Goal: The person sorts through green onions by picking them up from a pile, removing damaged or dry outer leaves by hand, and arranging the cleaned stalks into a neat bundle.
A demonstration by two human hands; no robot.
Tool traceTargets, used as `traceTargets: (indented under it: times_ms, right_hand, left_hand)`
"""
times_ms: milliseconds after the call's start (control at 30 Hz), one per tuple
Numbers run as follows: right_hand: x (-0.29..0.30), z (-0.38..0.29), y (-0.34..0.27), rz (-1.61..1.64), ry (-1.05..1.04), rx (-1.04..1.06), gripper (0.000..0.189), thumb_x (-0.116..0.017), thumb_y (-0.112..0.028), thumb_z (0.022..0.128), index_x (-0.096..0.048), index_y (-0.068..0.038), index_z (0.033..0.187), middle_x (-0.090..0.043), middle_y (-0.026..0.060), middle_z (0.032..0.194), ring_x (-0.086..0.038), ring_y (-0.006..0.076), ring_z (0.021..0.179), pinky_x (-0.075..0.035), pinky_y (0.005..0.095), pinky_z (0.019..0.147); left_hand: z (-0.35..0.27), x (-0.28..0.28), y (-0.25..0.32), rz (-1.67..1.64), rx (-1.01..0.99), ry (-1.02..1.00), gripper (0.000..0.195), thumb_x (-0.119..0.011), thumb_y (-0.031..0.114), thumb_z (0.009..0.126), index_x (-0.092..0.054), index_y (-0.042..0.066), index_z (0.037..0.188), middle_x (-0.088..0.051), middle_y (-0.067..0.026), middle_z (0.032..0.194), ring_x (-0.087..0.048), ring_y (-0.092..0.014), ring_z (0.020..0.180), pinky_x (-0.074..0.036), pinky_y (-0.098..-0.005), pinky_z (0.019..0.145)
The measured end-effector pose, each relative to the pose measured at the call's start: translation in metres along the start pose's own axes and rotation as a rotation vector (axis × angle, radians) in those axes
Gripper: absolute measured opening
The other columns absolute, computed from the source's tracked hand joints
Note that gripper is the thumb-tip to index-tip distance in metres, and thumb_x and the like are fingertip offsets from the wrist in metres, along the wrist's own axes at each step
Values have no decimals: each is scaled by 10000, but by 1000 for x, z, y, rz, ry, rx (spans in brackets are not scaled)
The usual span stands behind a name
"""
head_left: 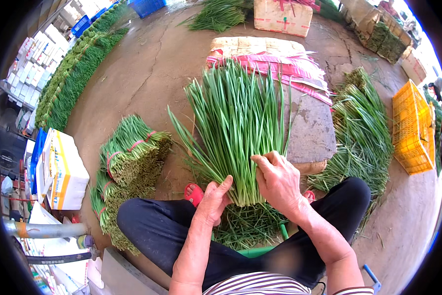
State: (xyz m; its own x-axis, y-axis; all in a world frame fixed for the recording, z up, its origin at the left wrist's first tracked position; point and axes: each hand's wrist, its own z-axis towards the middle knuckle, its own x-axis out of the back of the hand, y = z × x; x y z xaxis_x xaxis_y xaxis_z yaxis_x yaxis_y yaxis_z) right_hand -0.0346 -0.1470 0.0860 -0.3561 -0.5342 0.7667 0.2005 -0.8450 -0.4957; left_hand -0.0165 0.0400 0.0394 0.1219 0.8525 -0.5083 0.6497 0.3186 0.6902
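A thick bunch of long green leafy stalks, likely garlic chives (235, 129), stands fanned out before me, its pale cut ends towards my lap. My left hand (216, 199) grips the bunch low on its left side, thumb over the stalks. On the right side my right hand (278, 180) is at the stalks with its fingers bent and the thumb and index fingertip close together; whether it pinches a stalk I cannot tell. Behind the bunch, pink strips (280, 70) lie on a low dark-topped block (313, 129). Loose green trimmings (243, 226) lie between my legs.
Tied bundles (132, 155) are stacked at left, beside a white foam box (69, 173). Loose stalks (361, 136) lie in a heap at right, near a yellow plastic crate (411, 129). Long rows of bundles (80, 70) line the upper left; another foam box (282, 18) stands ahead.
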Motion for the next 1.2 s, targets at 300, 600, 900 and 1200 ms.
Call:
traceTargets:
  times_ms: [300,600,900,1200]
  right_hand:
    - [-54,55,-64,20,-321,38,274,-646,-165,844,-578,-9,1058,-619,150,902,-667,352,847,-534,450,716]
    - [-68,72,-25,-120,-410,-201,219,-612,-181,855,-551,18,922,-690,230,859,-701,390,789,-554,479,722]
    - [2,60,-25,126,-162,-162,217,-596,-236,908,-629,-23,933,-672,189,797,-668,382,740,-532,464,698]
    - [-15,6,-18,144,-409,73,195,-628,-123,853,-668,-54,1031,-662,115,951,-666,336,807,-548,422,703]
  left_hand:
    - [14,34,-58,775,-448,181,404,-516,188,1014,-455,63,1393,-545,-100,1312,-513,-140,1206,-451,-289,992]
    - [0,2,7,285,-117,-72,685,-637,62,794,-393,16,1433,-551,-40,1255,-561,-151,1008,-462,-298,860]
    - [3,-2,20,53,-123,-105,842,-871,273,756,-401,52,1418,-566,-47,1291,-546,-168,1193,-435,-341,1024]
    - [16,-13,-3,236,-40,126,611,-839,56,757,-536,41,1287,-639,-51,1179,-630,-166,1044,-527,-315,870]
